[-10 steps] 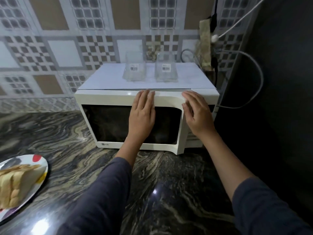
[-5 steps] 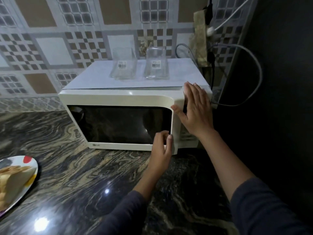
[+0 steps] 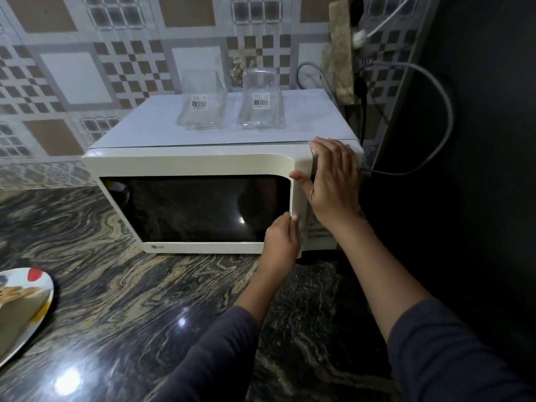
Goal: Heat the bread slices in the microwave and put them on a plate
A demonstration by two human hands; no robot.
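Two hands meet at the right edge of the microwave [image 3: 208, 169] door, and everything else lies off to their left or behind them. Far left of the grip, at the frame's edge, a plate [image 3: 34, 281] with a red patch on its rim sits on the counter, holding the bread slices [image 3: 17, 300], stacked and leaning; only part of plate and bread is in view. Between plate and hands runs the dark, swirled stone counter [image 3: 116, 285], glossy, with two bright light reflections. The microwave stands on it, cream-fronted, its dark window closed and flush, an LG mark at the lower left corner. On its flat top, up and left of the grip, two clear glass containers [image 3: 203, 103] stand side by side, apart, each with a barcode sticker; both look empty, though their clear walls make it hard to tell.

The left hand [image 3: 281, 239] is at the lower right corner of the door, fingers curled together around the door's edge, thumb against the front. Just above it, the right hand [image 3: 333, 181] lies flat and spread on the control panel, fingertips reaching the top edge, thumb pointing left onto the door frame. Both forearms wear dark blue sleeves pushed up.

Behind the grip rises a tiled wall [image 3: 72, 74] of brown, white and checkered squares. To the right, a grey cable [image 3: 435, 91] loops past a plug against a dark surface.
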